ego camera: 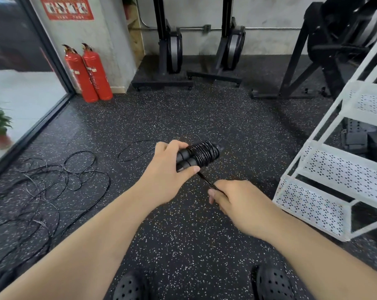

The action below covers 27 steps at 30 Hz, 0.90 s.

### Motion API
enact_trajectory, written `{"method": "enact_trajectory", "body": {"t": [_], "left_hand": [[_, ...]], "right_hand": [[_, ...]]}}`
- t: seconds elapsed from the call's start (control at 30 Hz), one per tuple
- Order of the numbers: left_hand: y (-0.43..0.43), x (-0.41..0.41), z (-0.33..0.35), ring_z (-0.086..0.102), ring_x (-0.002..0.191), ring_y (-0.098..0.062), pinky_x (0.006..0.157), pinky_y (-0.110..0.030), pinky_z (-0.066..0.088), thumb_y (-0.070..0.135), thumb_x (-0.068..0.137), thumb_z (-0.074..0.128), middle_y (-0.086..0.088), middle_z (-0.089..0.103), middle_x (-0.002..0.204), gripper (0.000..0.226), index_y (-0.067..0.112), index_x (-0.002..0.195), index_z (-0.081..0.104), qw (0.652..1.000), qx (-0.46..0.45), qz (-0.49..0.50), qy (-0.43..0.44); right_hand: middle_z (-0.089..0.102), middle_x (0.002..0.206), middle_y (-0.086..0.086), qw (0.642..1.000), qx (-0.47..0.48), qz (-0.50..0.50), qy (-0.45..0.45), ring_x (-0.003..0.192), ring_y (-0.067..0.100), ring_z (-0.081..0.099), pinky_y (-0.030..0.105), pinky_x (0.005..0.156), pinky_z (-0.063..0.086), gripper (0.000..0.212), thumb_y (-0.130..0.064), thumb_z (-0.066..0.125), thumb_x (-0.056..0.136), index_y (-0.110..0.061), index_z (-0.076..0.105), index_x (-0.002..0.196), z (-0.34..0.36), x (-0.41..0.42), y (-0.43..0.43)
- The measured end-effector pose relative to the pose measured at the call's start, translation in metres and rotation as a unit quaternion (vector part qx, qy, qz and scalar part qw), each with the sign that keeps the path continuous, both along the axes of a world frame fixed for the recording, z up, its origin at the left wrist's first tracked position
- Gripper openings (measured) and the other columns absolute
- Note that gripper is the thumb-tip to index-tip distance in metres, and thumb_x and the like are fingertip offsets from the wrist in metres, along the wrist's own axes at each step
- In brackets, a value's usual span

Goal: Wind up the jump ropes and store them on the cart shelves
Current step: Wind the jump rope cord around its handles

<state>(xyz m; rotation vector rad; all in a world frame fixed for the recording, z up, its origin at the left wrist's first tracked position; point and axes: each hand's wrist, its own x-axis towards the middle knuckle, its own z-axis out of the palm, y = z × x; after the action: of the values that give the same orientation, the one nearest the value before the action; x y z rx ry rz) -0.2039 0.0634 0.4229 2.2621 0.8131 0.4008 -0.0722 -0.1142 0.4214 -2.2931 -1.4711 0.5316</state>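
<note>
Now the left hand (170,169) grips the paired black handles of a jump rope (202,153), its cord coiled tightly round them, held above the speckled floor (183,118). Just beside it, the right hand (237,204) pinches the cord's free tail (206,179). Loose ropes (64,176) lie tangled on the floor at left, and the white cart (308,200) stands at right

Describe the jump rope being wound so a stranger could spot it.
Start at the white cart on the right. Just left of it, the left hand grips the jump rope. It alone is coiled tightly round black handles; the other ropes lie loose by the glass door.
</note>
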Motion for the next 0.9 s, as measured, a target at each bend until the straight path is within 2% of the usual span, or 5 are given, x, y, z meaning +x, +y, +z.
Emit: {"method": "enact_trajectory", "body": {"t": [0.17,0.5,0.63,0.77,0.9], "left_hand": [[0.001,0.001,-0.004,0.056,0.102,-0.005,0.091,-0.027,0.045,0.049,0.081,0.090,0.011,0.048,0.120,0.061,0.032,0.130,0.058,0.998,0.059,0.019,0.021],[-0.003,0.007,-0.006,0.058,0.096,-0.002,0.085,-0.026,0.047,0.062,0.069,0.092,0.015,0.055,0.104,0.056,0.041,0.118,0.076,0.996,0.060,-0.062,0.023],[-0.015,0.009,-0.001,0.057,0.097,0.001,0.087,-0.023,0.047,0.054,0.072,0.094,0.018,0.054,0.106,0.055,0.041,0.121,0.075,0.982,0.069,-0.167,0.054],[-0.024,0.009,0.006,0.059,0.106,0.004,0.092,-0.014,0.045,0.043,0.075,0.095,0.023,0.057,0.114,0.057,0.043,0.127,0.071,0.967,0.063,-0.240,0.062],[-0.028,0.007,0.015,0.059,0.117,0.002,0.102,-0.025,0.047,0.036,0.076,0.095,0.025,0.061,0.121,0.063,0.045,0.131,0.065,0.963,0.038,-0.264,0.041]], "right_hand": [[0.063,0.097,-0.010,0.978,-0.033,0.027,-0.203,0.089,0.016,0.062,0.036,0.076,0.051,0.031,-0.053,0.043,0.110,-0.032,0.065,0.107,0.011,-0.006,-0.005],[0.056,0.092,-0.013,0.954,0.015,0.018,-0.300,0.086,0.011,0.057,0.033,0.070,0.053,0.034,-0.053,0.033,0.110,-0.039,0.064,0.112,0.033,0.019,-0.012],[0.058,0.095,-0.017,0.972,0.001,0.032,-0.234,0.096,0.009,0.056,0.036,0.080,0.052,0.033,-0.060,0.042,0.105,-0.042,0.068,0.111,0.030,0.040,-0.015],[0.067,0.086,-0.025,0.992,-0.007,0.040,-0.123,0.083,-0.002,0.060,0.037,0.078,0.055,0.032,-0.070,0.054,0.095,-0.046,0.072,0.107,0.026,0.058,-0.021],[0.071,0.082,-0.027,0.998,0.005,0.049,-0.036,0.078,-0.006,0.063,0.029,0.073,0.052,0.020,-0.064,0.069,0.091,-0.053,0.075,0.107,0.030,0.066,-0.028]]}}
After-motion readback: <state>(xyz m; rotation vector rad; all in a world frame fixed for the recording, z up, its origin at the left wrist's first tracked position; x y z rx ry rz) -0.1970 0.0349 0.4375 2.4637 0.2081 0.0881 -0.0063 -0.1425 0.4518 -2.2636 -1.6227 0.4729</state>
